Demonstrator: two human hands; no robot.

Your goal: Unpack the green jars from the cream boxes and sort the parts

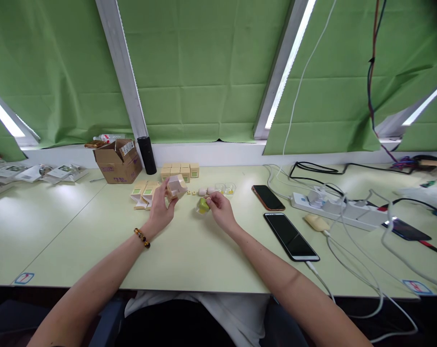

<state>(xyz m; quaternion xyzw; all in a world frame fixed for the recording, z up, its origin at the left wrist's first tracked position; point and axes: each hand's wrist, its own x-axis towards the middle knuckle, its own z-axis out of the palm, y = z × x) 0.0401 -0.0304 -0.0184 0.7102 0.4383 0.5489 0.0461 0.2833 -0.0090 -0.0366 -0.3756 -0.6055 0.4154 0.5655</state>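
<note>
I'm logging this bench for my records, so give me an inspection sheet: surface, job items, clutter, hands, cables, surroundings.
Surface: pale tabletop, seam at left.
Job items: small carton, green item; grouped boxes behind.
Clutter: phones at right; cardboard box, black cylinder at back.
Hands: left hand holds the small carton; right hand pinches the green item.
Cables: several, tangled around the power strip.
Surroundings: green blinds.
</note>
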